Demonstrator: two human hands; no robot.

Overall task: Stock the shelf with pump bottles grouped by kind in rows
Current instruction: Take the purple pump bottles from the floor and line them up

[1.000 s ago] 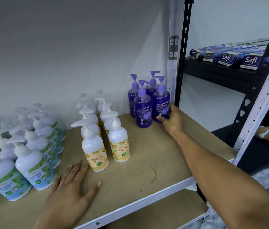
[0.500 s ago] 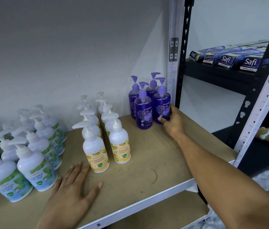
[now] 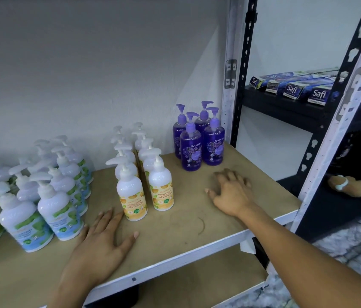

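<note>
Right hand (image 3: 230,192) is open, palm down with fingers spread and holding nothing, low over the bare right part of the shelf (image 3: 186,221); whether it touches the board cannot be told. It sits just in front of the purple pump bottles (image 3: 199,143) and apart from them. Left hand (image 3: 99,247) lies flat and open on the board near the front edge, fingers splayed, its fingertips close to the foremost bottle of the middle group.

Four purple pump bottles stand upright in a tight two-by-two block at the back right corner, beside the white upright (image 3: 230,90). To their left, the yellow-labelled pump bottles (image 3: 146,185), white with white pumps, stand in two rows running from the front towards the wall (image 3: 86,70). Further left, the green-labelled pump bottles (image 3: 48,201) are packed in several rows, reaching past the left edge of view.

Right of the upright stands a black rack (image 3: 290,107) carrying Safi boxes (image 3: 297,90) side by side. A brown soft toy (image 3: 346,185) lies on its lower level, above a marbled floor (image 3: 352,243).
</note>
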